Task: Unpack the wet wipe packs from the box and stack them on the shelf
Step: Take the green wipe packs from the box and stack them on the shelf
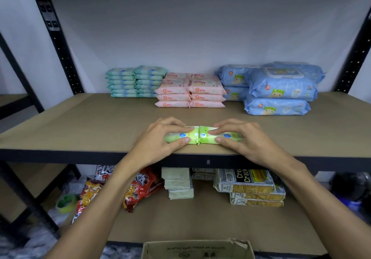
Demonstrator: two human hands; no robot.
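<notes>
Two green wet wipe packs lie end to end near the front edge of the brown shelf board [80, 126]. My left hand [160, 138] grips the left green pack [190, 136], fingers over its top and thumb on its front. My right hand [243, 138] grips the right green pack [206, 137] the same way. The packs touch in the middle. Behind them stand stacks of teal packs [136, 82], pink packs [190, 92] and large blue packs [281, 90]. The cardboard box [196, 248] sits open at the bottom edge, its inside hidden.
Black uprights [60, 45] frame the shelf on both sides. The lower shelf holds red snack bags [140, 188], pale green packets [178, 184] and cracker packs [251, 186]. A roll of green tape [66, 202] lies at the lower left.
</notes>
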